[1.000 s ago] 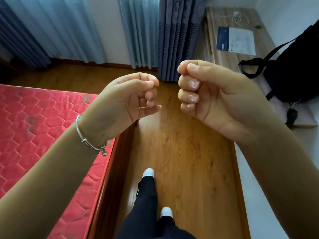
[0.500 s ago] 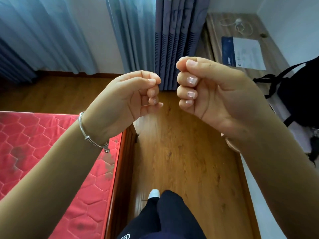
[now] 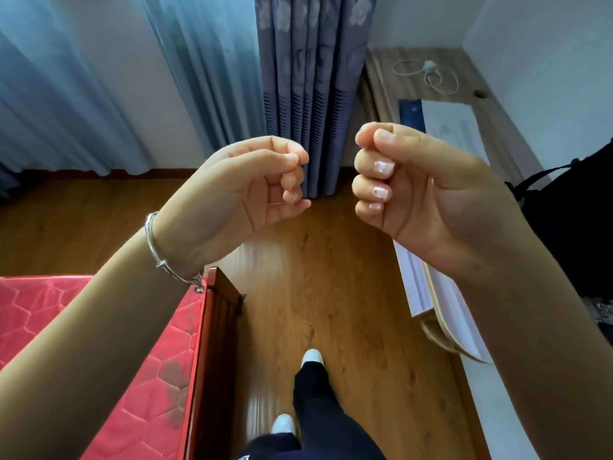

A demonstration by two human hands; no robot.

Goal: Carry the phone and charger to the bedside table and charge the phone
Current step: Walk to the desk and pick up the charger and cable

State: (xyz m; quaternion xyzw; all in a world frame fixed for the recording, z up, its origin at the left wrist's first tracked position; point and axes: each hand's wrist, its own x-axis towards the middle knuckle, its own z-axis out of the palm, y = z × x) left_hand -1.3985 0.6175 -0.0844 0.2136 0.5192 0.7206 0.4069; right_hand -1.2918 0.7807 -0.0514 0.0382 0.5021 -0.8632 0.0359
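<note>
From the head camera, the white charger [image 3: 429,66] with its looped cable [image 3: 444,84] lies on the wooden tabletop [image 3: 384,94], far ahead on the right, well apart from both hands. It looks light; the cable is limp, so better take the plug body. No phone is visible. The left hand [image 3: 252,187] and right hand [image 3: 408,187] are curled closed and hold nothing.
</note>
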